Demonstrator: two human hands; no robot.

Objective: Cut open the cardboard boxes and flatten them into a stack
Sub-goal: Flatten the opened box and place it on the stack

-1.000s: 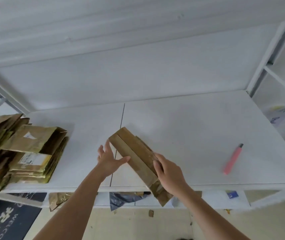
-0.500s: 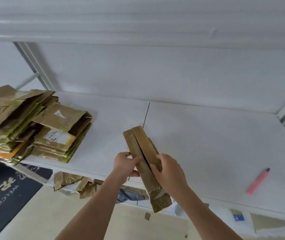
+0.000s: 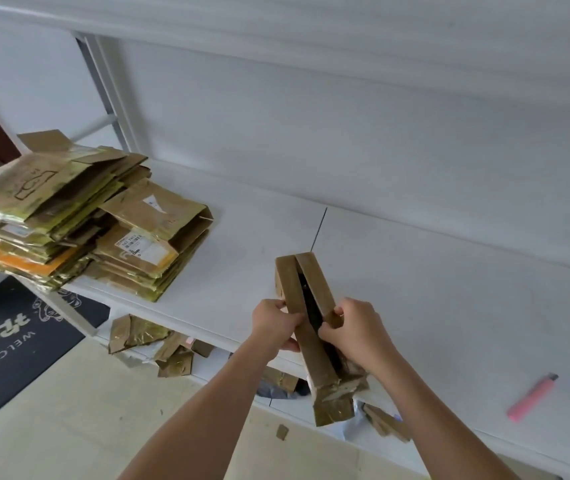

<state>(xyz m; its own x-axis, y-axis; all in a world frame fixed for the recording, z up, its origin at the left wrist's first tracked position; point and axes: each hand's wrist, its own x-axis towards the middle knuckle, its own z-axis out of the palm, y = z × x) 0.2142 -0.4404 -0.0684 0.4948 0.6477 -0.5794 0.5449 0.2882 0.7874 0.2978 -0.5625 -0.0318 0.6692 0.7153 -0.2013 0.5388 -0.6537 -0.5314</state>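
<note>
White shelf (image 3: 450, 306); both hands grip narrow split cardboard box (image 3: 311, 327)

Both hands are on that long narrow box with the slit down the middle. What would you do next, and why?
Probably pull the two flaps further apart. The left hand and right hand each grip one flap of the box, and a dark gap already shows between them. It is not yet flat enough for the stack.

White flat shelf board (image 3: 415, 289): stack of flattened brown cardboard boxes (image 3: 79, 216) at left end, pink plastic box cutter (image 3: 533, 396) w/ grey tip far right.
</note>
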